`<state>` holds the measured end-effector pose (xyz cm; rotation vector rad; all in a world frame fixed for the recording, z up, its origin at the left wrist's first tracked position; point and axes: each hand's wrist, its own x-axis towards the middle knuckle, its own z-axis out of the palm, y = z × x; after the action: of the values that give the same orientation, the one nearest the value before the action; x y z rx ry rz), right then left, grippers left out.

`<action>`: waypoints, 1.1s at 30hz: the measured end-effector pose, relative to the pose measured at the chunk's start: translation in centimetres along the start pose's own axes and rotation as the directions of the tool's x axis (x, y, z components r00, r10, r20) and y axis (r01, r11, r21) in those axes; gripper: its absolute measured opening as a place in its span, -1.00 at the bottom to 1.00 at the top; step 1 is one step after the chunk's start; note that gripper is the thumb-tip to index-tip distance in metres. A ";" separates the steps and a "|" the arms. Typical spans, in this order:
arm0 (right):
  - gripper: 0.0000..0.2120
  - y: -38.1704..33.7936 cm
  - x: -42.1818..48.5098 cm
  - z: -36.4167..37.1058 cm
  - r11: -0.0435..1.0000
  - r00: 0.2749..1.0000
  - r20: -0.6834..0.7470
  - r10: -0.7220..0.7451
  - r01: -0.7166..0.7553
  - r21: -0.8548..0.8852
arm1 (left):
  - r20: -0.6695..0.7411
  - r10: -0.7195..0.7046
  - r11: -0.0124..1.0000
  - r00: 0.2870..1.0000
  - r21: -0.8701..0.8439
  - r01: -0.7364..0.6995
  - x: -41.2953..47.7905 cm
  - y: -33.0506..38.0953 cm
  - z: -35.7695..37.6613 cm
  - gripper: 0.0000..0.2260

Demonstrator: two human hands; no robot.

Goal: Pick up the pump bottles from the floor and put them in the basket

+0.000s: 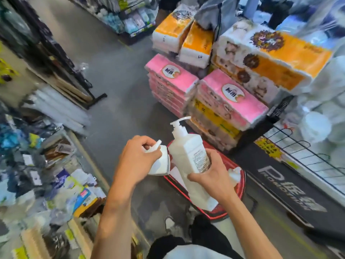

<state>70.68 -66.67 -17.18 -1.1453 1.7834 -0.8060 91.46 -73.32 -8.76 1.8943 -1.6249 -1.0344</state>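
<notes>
Fingers of the right hand (211, 176) wrap around the lower body of a tall white pump bottle (188, 157), thumb across its front and the other fingers pressed over the printed label on its side, so the bottle is held tilted with its pump head pointing up and away from the person. Fingers of the left hand (138, 159) curl shut around the pump neck of a second white bottle (161, 161), which hangs from that grip just beside the first, the two bottles touching or nearly so. Both bottles are held in the air above a red-rimmed basket (242, 186) that sits on the grey floor (115, 75) in front of the person's feet. Another white bottle (234, 174) lies inside the basket near its right rim, and a white bottle shape shows lower in the basket under the right wrist, though blur makes it hard to separate from the held one. Beyond the basket stand stacked pink tissue packs (231, 100), with orange packs (280, 58) piled behind them. Shelves of blurred goods (37, 165) line the left side.
</notes>
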 end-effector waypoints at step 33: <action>-0.23 26.6 21.9 6.2 0.837 0.838 -0.228 0.496 -0.531 -0.131 | 0.446 -0.169 0.939 0.879 0.345 0.006 26.1 -14.2 30.5 -0.75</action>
<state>61.29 -77.40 -49.13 -0.6508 2.2270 -0.4291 77.95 -91.21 -45.03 2.0560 -2.1157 -1.4197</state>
